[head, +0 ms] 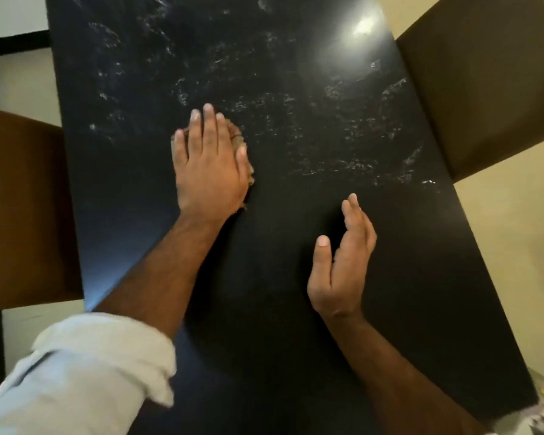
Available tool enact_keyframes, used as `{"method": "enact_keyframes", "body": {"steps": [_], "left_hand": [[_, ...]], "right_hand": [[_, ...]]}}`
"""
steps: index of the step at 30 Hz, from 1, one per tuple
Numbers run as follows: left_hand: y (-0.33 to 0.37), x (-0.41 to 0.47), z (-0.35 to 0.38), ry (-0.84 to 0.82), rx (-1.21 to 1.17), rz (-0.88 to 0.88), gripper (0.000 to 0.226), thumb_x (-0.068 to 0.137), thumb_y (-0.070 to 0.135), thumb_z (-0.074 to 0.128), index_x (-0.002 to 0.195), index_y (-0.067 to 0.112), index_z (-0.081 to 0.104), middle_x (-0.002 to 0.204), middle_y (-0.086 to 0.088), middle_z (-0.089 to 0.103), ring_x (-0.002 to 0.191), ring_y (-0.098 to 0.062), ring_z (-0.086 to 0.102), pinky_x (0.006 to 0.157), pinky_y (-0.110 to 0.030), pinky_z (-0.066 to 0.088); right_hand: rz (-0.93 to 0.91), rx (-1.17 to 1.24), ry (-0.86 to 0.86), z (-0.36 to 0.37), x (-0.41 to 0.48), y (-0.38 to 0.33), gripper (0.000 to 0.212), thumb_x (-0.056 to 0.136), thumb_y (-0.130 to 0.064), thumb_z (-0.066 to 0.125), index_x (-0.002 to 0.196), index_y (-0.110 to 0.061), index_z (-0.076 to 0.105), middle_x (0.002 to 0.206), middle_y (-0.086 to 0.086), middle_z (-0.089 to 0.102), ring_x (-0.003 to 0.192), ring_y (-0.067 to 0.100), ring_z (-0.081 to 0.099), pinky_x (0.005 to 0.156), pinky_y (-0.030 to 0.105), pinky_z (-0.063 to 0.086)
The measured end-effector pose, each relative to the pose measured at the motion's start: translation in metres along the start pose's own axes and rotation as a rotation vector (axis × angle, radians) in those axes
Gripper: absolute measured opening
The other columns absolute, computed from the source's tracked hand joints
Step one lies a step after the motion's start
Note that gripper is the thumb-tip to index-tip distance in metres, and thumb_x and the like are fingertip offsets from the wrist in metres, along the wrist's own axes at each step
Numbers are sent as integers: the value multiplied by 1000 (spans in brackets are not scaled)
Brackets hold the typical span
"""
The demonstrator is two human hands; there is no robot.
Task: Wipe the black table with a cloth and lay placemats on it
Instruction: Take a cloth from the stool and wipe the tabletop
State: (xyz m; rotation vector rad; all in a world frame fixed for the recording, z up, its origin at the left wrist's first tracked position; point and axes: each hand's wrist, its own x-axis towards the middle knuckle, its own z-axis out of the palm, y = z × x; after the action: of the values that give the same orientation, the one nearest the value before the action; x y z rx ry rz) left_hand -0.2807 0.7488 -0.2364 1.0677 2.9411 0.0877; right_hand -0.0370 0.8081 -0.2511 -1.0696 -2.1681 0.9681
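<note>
Pressing bunched cloth [237,137], left grip [209,166] flat, pointing away; right grip [343,265] spread.

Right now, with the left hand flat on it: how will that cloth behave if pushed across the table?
Probably floppy: the cloth bunches in crumpled folds past the edge of the left hand. Likely light, since the flat palm nearly hides it. On the glossy black table it should slide easily, though it may ball up unless pressed.
</note>
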Motion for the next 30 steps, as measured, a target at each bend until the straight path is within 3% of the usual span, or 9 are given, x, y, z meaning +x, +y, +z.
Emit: {"method": "enact_keyframes", "body": {"steps": [6,11,13,15,17,20,23,26,30], "left_hand": [[124,20,12,14,-26,313,73,117,48,16,176,5,17,186,-18,10,173,-34,11,137,-61,14],[137,-34,8,-74,-16,489,75,118,52,15,178,7,6,187,-16,-1,174,-32,1,138,-59,10],[120,-37,-10,-138,-277,441,76,119,53,23,178,10,2,187,-11,-6,174,-27,-4,140,-57,3],[81,-34,-22,-105,-481,253,73,119,49,28,179,13,5,187,-5,-5,174,-24,-4,141,-52,-1],[30,-34,-25,-81,-394,109,68,119,45,28,178,14,14,187,-4,3,174,-26,1,141,-54,4],[-14,-42,-14,-184,-226,97,66,120,45,27,178,14,20,188,-7,7,174,-29,3,140,-57,10],[-13,-46,-1,-170,-112,141,69,118,49,19,179,16,14,188,-7,2,174,-30,1,140,-55,8],[-12,-46,5,-147,-82,146,73,116,52,14,179,15,13,188,-7,2,174,-31,2,140,-56,9],[-11,-46,8,-102,-74,137,72,116,50,15,178,14,14,188,-8,5,174,-32,4,140,-56,11]], "right_hand": [[-10,66,82,-1,-2,3,77,106,-35,45,167,10,31,179,21,29,163,36,30,130,56,35],[13,122,150,-6,0,-4,69,108,-30,43,164,8,39,175,22,36,163,31,34,131,41,32],[60,111,158,-11,1,-8,58,110,-25,46,162,1,46,176,18,37,164,28,34,131,46,33],[100,-28,115,-15,16,-13,54,111,-30,51,161,-11,51,177,8,38,166,25,28,132,54,32],[64,-331,20,-9,41,-18,62,110,-47,49,166,-19,47,180,4,34,169,29,20,133,59,31],[-1,-638,-155,23,73,-33,76,109,-69,37,175,-31,31,186,9,16,172,43,7,130,63,29],[-29,-673,-189,48,66,-33,76,109,-70,38,176,-36,28,186,9,17,171,46,6,131,66,27],[-94,-695,-216,27,30,-9,74,107,-71,39,175,-44,24,186,4,15,172,43,5,126,67,33],[43,-760,-200,-28,26,30,75,107,-74,34,176,-49,14,187,1,10,172,42,4,123,69,36]]}}
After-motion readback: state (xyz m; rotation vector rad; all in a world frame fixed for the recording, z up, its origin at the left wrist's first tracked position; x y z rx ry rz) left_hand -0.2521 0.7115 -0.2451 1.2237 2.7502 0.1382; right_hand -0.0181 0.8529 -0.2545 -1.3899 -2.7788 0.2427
